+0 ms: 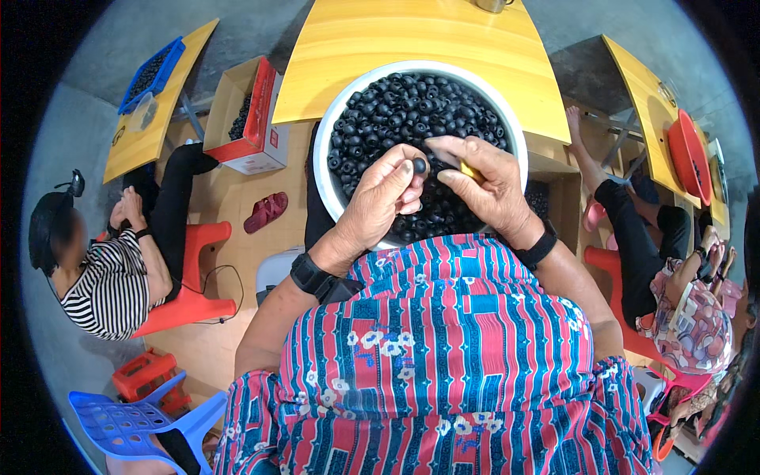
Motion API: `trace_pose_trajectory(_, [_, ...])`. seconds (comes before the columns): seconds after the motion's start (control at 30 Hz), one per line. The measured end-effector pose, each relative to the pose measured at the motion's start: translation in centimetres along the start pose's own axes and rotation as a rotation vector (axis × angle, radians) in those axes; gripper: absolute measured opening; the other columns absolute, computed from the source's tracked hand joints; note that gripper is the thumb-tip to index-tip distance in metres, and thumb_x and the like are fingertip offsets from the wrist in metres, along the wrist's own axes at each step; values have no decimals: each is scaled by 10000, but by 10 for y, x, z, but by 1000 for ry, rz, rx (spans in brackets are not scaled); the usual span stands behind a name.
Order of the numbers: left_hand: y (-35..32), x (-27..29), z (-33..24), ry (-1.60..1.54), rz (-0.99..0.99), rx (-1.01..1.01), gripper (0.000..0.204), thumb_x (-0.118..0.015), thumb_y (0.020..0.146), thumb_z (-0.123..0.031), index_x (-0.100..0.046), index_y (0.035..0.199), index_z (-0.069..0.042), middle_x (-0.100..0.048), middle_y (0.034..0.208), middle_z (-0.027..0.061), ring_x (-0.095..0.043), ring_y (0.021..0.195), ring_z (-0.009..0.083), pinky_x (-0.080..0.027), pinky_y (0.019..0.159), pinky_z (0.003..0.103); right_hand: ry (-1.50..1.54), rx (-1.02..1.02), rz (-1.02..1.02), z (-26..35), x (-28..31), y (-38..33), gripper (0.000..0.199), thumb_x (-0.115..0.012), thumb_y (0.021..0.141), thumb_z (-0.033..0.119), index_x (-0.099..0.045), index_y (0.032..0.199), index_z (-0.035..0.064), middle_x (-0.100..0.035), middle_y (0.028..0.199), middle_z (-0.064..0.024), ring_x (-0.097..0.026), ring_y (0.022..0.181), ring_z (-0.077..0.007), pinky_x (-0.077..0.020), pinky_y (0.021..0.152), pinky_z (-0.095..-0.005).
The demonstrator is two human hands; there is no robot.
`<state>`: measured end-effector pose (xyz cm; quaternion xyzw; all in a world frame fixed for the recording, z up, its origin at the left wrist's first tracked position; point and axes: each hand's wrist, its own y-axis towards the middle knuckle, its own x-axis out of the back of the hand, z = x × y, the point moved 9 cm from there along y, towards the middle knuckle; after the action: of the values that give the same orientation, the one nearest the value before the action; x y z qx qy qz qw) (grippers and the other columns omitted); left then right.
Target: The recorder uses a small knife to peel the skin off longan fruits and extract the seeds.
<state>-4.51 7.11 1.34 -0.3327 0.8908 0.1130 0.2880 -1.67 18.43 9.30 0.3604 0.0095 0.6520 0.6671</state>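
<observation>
Head view. I am reading this single downward view from my remote station. The left hand [384, 198] is raised over the white basin [326, 134], and its fingers [412, 186] are pinched closed around one small black round piece [419, 165], holding it up at the fingertips. The right hand [487, 186] is meeting it from the other side, its fingers curled shut on a small yellow tool [470, 171]; only the tool's tip is showing, so I cannot tell its kind, though it is possibly a short blade or pick. The two hands are nearly touching, just above the heap of black round pieces [412, 107] that is filling the basin. The basin is resting in the person's lap, in front of the yellow bench [412, 39].

Step in hand, as I am judging it: one piece is being presented to the tool for working. The next move is calling for a steady pinch on the piece and a small, controlled approach of the tool tip, as the fingertips are lying close to it.

Other people are sitting to either side.
</observation>
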Motion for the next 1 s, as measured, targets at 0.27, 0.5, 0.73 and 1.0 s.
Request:
trace_pose_trajectory(0.27, [3, 2, -1, -55, 3, -19, 273, -462, 1016, -329, -486, 1144, -88, -475, 890, -32, -385, 702, 19, -331, 584, 177, -289, 131, 86, 11, -12, -5, 524, -695, 756, 149, -612, 1270, 203, -492, 666, -76, -555, 604, -262, -470, 554, -368])
trace_pose_trajectory(0.5, [4, 7, 2, -66, -39, -5, 282, -473, 1008, -355, -495, 1122, -97, -525, 948, -24, -483, 790, 44, -387, 608, 177, -360, 232, 78, 16, -15, -8, 556, -724, 707, 145, -621, 1251, 192, -467, 637, -58, -540, 563, -240, -465, 516, -361])
trace_pose_trajectory(0.73, [4, 9, 0, -61, -129, 15, 263, -430, 1031, -328, -514, 1089, -86, -444, 825, -30, -370, 663, 29, -340, 563, 184, -334, 233, 53, 18, -11, -7, 497, -729, 698, 147, -651, 1187, 173, -474, 639, -61, -553, 569, -243, -469, 513, -364])
trace_pose_trajectory(1.0, [1, -3, -3, 27, 7, 2, 243, -436, 1029, -311, -494, 1104, -87, -416, 819, -28, -354, 677, 43, -330, 575, 186, -191, 34, -27, 5, 4, 2, 294, -692, 811, 204, -669, 1075, 74, -597, 765, -123, -612, 695, -316, -496, 631, -378])
